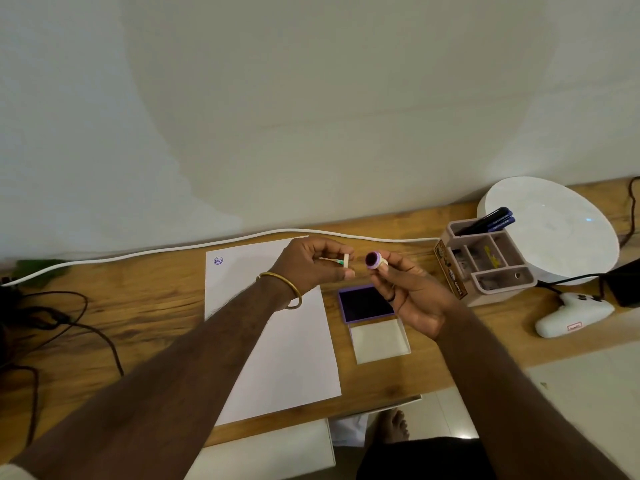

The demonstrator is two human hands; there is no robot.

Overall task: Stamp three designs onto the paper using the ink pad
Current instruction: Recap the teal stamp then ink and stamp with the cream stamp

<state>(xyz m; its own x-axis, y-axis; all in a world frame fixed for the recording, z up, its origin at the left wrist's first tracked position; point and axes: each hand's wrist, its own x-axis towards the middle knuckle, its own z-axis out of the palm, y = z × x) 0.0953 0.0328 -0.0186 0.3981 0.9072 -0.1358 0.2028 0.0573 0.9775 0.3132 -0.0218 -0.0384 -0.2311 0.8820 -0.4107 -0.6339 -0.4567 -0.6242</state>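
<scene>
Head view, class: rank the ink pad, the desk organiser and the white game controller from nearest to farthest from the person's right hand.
1. Ink pad: open, just below-left of the right hand.
2. Desk organiser: to the hand's right, against the round white object.
3. White game controller: farthest right, past the organiser.

Most of the paper (277, 341) lay bare, open to reach from the near edge. The ink pad (365, 303) and its lid (379, 339) crowded its right side, the organizer (485, 261) just beyond them, a white cable (173, 249) behind.
</scene>
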